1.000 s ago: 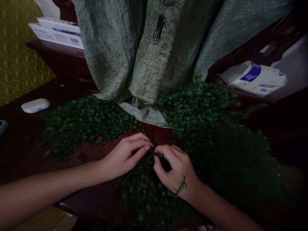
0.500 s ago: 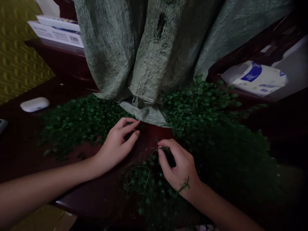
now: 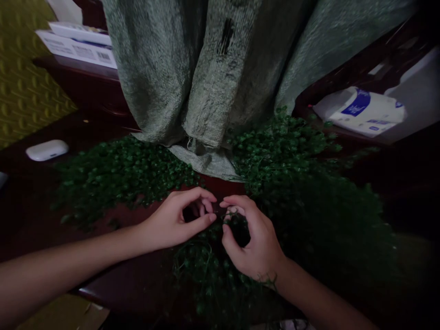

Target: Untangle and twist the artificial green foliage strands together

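Observation:
Near the middle of the dark red table, my left hand (image 3: 173,217) faces my right hand (image 3: 254,233), their fingertips a small gap apart. The left thumb and forefinger are apart, with no held thing visible between them. Curled fingers of my right hand hold a thin green sprig (image 3: 235,214), partly hidden by the hand. Another bit of stem lies across my right wrist. Below both hands spreads a loose tangle of leafy green stems (image 3: 206,266). A pile of small green tips (image 3: 127,167) lies to the left, and a larger heap of stems (image 3: 309,183) to the right.
A grey-green woven sack (image 3: 220,91) hangs down behind the piles. At the left are a white earbud case (image 3: 47,150) and a white box (image 3: 77,48) on a raised ledge. A tissue pack (image 3: 371,112) lies at the back right.
My left hand has moved right and nearer from the edge of the left pile, to face my right hand. The right hand's thumb and forefinger have spread apart.

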### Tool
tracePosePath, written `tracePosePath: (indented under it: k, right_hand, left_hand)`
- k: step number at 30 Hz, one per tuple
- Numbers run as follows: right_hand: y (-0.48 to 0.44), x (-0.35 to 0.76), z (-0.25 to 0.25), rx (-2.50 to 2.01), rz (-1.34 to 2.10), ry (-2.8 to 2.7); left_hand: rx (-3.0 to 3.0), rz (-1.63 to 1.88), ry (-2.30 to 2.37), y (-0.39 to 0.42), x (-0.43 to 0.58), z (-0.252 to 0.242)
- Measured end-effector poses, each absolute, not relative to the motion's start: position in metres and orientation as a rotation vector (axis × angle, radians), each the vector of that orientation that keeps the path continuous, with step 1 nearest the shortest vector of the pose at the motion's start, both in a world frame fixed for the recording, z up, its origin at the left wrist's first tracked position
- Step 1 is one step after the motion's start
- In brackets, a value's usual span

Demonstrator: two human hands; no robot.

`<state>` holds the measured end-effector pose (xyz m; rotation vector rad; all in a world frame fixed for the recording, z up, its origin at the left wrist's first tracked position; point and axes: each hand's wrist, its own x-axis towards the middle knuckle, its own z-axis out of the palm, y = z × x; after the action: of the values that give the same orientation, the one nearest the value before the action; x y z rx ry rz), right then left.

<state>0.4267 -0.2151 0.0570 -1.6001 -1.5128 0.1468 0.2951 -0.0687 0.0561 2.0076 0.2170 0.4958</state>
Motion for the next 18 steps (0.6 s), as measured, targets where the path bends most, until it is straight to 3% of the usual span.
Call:
tracePosePath:
  k: [18]
  right_hand:
    - [-0.2151,0.4258,0.0534,-1.523,0.123,-1.414]
  left_hand:
    - [2.025,0.343,0.310,-0.0659,0.2953,0.0502]
